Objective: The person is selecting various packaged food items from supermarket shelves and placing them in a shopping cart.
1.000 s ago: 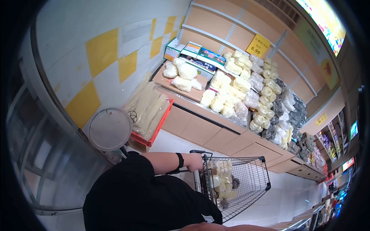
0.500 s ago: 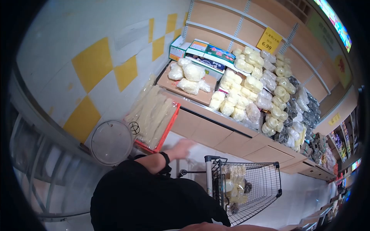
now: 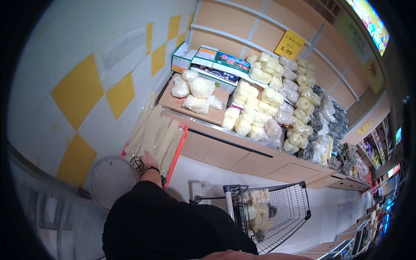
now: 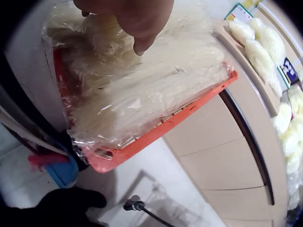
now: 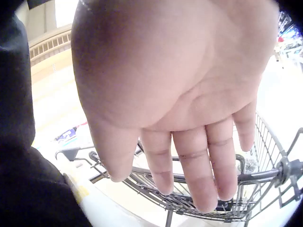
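My left hand [image 3: 149, 161] reaches down over long clear bags of pale dried noodles [image 3: 167, 138] in a red plastic crate [image 3: 177, 154]. In the left wrist view, the left hand [image 4: 137, 19] comes in from the top with one digit extended, its tip right at the plastic of a noodle bag [image 4: 147, 90]. The other fingers are mostly out of frame. My right hand [image 5: 180, 94] fills the right wrist view, palm showing and fingers loosely straight, holding nothing. Behind its fingers stands the wire shopping cart [image 5: 156, 187].
The cart [image 3: 281, 208] holds several noodle packs [image 3: 260, 208]. A round lidded container [image 3: 113, 182] stands left of the crate. Bagged noodles [image 3: 251, 117] pile on the shelf behind, with more white bags [image 3: 197, 92] on a cardboard box. A yellow price sign [image 3: 289, 44] hangs above.
My left hand has let go of the cart handle and swung left and down onto the noodle bags in the crate. The cart has stayed in about the same place.
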Tool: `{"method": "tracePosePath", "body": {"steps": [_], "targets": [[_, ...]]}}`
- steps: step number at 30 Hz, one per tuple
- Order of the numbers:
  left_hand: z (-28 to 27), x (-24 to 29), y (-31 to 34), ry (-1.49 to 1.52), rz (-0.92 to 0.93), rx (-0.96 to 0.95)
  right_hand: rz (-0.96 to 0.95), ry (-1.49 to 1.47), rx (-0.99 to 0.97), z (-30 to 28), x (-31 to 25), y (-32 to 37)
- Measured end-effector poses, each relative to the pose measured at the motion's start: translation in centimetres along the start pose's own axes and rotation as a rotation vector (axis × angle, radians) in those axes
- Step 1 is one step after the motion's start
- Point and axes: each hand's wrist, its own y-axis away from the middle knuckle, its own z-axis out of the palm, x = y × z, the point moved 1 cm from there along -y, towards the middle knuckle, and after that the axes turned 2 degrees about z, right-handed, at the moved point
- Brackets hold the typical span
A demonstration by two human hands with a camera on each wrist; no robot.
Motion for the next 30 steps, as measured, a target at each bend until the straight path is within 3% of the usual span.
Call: {"method": "tracePosePath", "body": {"steps": [4,7,9,13,16,19,22,24,25,27,28,30], "targets": [[-0.6,-0.5,0.2,-0.173,0.07,-0.027,0.019,-0.011,-0.007,0.1,-0.5,-0.1],[-0.2,-0.8,-0.3,0.024,0.022,0.147,0.034,-0.012,-0.017,-0.5,-0.9,0.0],[-1.5,-0.4,-0.4,-0.022,0.134,0.045,0.038,-0.009,-0.025,-0.6,-1.0,0.1],[-0.1,-0.7,-2.6,-0.064,0.149,0.071,0.035,-0.013,-0.029,-0.6,-0.9,0.2],[0.7,-0.6,-4.0,0.346,-0.028,-0.009,0.037,-0.021,-0.035,-1.0,-0.8,0.3],[-2.6,1.0,-1.3,0.489,-0.183,-0.148,0.027,-0.035,-0.033,-1.2,-0.5,0.5],[-4.5,2.8,1.1,0.049,0.084,-0.099,0.009,-0.058,-0.035,-1.5,-0.4,1.0],[-4.9,3.7,1.9,0.385,0.23,-0.057,-0.01,-0.075,-0.03,-1.7,-0.2,1.4],[-4.8,4.0,1.9,0.39,0.236,-0.05,-0.018,-0.092,-0.029,-1.5,0.2,1.6],[-6.0,5.2,2.6,0.908,0.238,-0.346,-0.049,-0.128,-0.023,-1.9,0.6,2.4],[-6.8,5.7,2.9,0.906,0.241,-0.345,-0.069,-0.154,-0.018,-2.3,0.6,2.8],[-9.3,6.2,4.1,1.381,0.137,-0.843,-0.083,-0.207,-0.006,-2.6,0.8,3.3]]}}
